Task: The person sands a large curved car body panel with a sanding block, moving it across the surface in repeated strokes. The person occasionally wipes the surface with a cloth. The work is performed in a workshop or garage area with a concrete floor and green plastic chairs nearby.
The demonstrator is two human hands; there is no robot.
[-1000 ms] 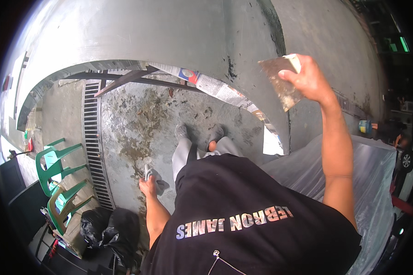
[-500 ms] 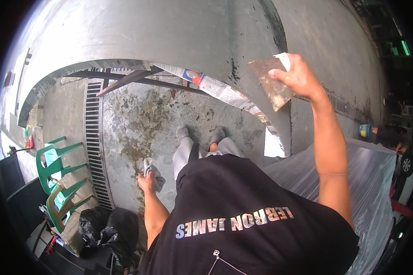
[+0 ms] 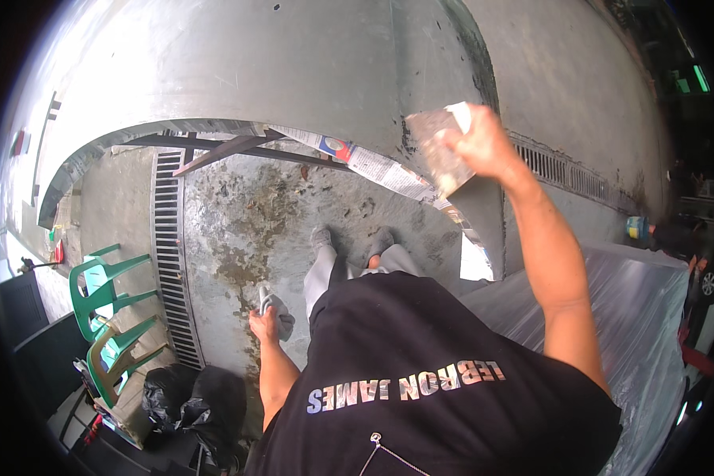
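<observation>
My right hand (image 3: 481,149) grips a flat, squarish, brown stained sheet (image 3: 440,151) with a white back edge, thumb on its face. The sheet is held over the right part of a large, smooth grey panel (image 3: 309,63) with a curved lower edge; I cannot tell whether they touch. Printed newspaper (image 3: 385,169) lines part of that edge, hanging below the panel. Down at my left side, my left hand (image 3: 265,324) is closed around a bunched grey cloth (image 3: 280,317).
Dark bars (image 3: 230,151) run beneath the panel. A drain grate (image 3: 170,254) crosses the floor at left, beside green plastic chairs (image 3: 95,285) and black bags (image 3: 206,408). Clear plastic sheeting (image 3: 623,317) covers something at right. Another grate (image 3: 559,166) lies beyond my right arm.
My right hand has moved left and slightly down with the brown sheet, and it is blurred now. My left hand still holds the cloth. The whole view has shifted slightly.
</observation>
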